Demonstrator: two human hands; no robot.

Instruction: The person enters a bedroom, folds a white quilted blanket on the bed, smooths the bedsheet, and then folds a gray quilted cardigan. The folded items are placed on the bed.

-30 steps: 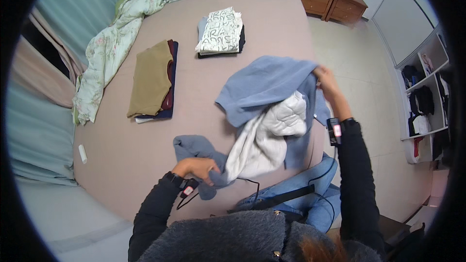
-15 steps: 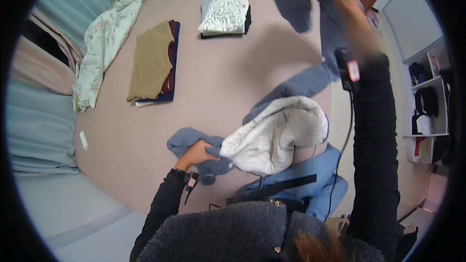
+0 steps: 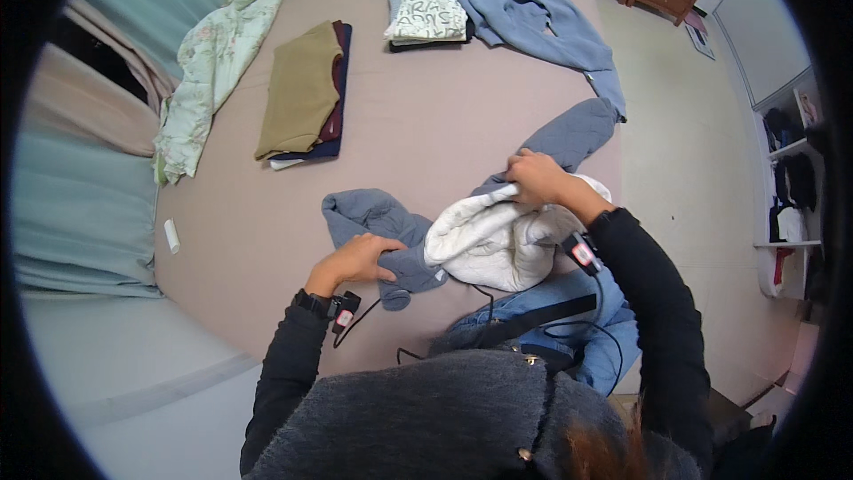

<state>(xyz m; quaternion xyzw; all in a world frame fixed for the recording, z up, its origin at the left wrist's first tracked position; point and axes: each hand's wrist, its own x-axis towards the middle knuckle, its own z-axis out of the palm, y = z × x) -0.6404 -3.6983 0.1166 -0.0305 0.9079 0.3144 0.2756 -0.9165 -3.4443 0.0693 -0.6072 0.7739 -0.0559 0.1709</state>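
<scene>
A grey quilted garment (image 3: 569, 138) with a thick white lining (image 3: 511, 253) lies rumpled at the bed's near edge, partly turned inside out. On its left grey part, my left hand (image 3: 351, 262) grips the cloth between thumb and fingers. My right hand (image 3: 539, 180) is closed on the garment's upper edge, where the white lining meets the grey outside. The fingertips of that hand are partly hidden in the folds. A blue sweatshirt-like garment (image 3: 542, 22) lies loosely spread at the far right of the bed.
A folded stack with a tan garment on top (image 3: 302, 93) lies left of centre. Another stack, topped by a white patterned garment (image 3: 433, 4), touches the blue one. A floral quilt (image 3: 209, 80) lines the left edge, near a small white object (image 3: 171, 236). Thin cables hang from both wrists.
My right hand has let go of the blue garment at the far right, come back toward me and taken hold of the grey garment. The blue garment now lies beside the patterned stack.
</scene>
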